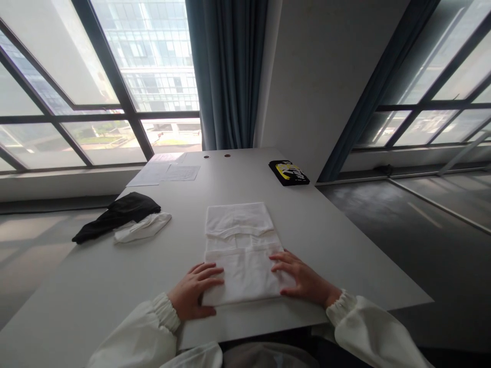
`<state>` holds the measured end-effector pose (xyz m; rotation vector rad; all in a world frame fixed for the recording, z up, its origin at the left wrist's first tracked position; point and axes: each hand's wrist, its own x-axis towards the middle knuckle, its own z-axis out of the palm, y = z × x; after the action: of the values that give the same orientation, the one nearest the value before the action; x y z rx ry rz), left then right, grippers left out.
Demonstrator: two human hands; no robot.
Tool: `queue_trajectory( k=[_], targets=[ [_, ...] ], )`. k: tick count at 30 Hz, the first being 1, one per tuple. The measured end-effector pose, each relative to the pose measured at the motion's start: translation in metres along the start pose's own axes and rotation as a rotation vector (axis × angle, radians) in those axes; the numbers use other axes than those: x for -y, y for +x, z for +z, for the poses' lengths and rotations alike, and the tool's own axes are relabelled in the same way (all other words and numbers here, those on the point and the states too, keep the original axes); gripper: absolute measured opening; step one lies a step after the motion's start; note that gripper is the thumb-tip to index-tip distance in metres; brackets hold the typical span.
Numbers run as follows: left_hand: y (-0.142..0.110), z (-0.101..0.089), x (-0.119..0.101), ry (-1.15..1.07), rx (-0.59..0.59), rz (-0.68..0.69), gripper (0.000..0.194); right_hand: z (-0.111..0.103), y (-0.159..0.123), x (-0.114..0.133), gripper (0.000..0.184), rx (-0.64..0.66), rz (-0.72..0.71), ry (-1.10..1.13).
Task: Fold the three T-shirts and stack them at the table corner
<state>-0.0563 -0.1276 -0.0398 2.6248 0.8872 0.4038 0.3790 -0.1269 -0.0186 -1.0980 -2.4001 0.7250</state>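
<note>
1. Two hands, the left hand (192,292) and the right hand (303,278), rested on a folded white garment (244,273), which lay flat close to the near edge of the worktop (337,245).
2. On the left side, the fingers were loosely spread over the garment's edge, the thumb by the near corner; no pinch showed.
3. On the right side, the fingers were spread across the opposite edge, likewise without a visible pinch.
4. Judging by its shallow creases, the garment seemed light, soft and limp, hardly fragile, yet prone to sliding or unfolding.
5. Both near corners looked the best holds, with all layers gathered together, since gripping one alone might have loosened the fold.
</note>
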Motion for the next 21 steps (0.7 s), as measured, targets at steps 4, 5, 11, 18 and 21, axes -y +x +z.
queue_trajectory(
  k=[4, 5, 11, 18, 21],
  targets=[
    [-0.003, 0.001, -0.015, 0.038, -0.073, 0.022, 0.051, 0.003, -0.008, 0.004, 0.049, 0.032, -0.002, -0.019],
    [-0.004, 0.002, -0.018, 0.046, -0.096, 0.022, 0.053, 0.005, -0.012, 0.004, 0.047, 0.002, 0.004, -0.004],
    [-0.007, 0.001, -0.021, 0.032, -0.147, -0.006, 0.042, 0.013, -0.029, 0.0, 0.052, -0.239, 0.062, 0.105],
    [-0.011, -0.005, -0.013, 0.005, -0.244, 0.047, 0.034, 0.004, -0.032, -0.006, 0.022, -0.185, 0.03, 0.181],
    [-0.014, -0.003, -0.011, 0.029, -0.329, 0.024, 0.036, 0.001, -0.033, -0.006, 0.026, -0.147, 0.013, 0.21]
  ],
)
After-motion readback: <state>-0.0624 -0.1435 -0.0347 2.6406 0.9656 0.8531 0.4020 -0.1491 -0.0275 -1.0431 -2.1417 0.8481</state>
